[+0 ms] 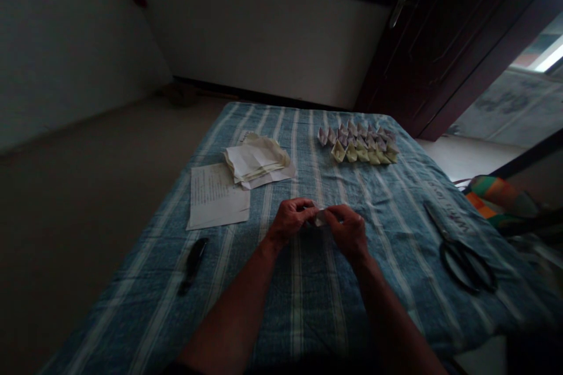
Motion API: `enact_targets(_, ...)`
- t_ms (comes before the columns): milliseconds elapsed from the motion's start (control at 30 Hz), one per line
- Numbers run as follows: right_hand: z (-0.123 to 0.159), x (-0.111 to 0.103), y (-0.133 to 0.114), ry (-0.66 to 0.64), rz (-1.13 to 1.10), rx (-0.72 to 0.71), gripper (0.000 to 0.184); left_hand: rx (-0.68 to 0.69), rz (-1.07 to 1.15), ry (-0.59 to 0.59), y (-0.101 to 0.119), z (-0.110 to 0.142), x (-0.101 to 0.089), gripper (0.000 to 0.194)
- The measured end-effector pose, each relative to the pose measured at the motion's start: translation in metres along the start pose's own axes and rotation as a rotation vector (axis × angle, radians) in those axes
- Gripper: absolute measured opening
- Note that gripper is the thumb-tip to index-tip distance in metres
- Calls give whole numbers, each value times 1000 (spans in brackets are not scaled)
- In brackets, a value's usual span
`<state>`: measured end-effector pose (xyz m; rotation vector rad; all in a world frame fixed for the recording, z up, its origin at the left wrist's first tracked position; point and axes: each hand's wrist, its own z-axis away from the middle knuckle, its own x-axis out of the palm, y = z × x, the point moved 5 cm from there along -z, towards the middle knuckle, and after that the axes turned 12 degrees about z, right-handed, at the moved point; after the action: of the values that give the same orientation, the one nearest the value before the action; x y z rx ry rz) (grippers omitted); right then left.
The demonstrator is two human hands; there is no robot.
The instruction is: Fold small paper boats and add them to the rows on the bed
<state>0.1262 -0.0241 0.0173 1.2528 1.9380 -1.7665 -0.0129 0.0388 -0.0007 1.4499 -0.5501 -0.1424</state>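
Note:
Between my two hands is a small folded piece of white paper (321,219), held over the middle of the table. My left hand (292,220) pinches its left side with thumb and fingers. On the other side my right hand (347,227) grips the right edge, fingers curled. Most of the paper is hidden behind the fingers, so its exact shape cannot be made out. Beyond my hands, rows of small folded paper boats (361,152) stand close together, pale yellow in front and whitish behind. A stack of loose paper sheets (255,159) lies ahead and to the left.
A printed sheet (217,202) lies partly under the stack. A black pocketknife-like object (193,265) rests at left, black-handled scissors (461,258) at right. A blue striped cloth (272,310) covers the table. Behind are a white wall and a dark door (422,41).

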Motion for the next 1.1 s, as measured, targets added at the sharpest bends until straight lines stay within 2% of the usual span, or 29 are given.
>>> enact_targets(433, 3, 4, 1, -87, -55, 59, 25, 30, 23, 41, 4, 1, 1, 20)
enact_targets(1100, 4, 3, -2, -102, -45, 57, 27, 35, 10, 35, 1, -1, -3, 21)
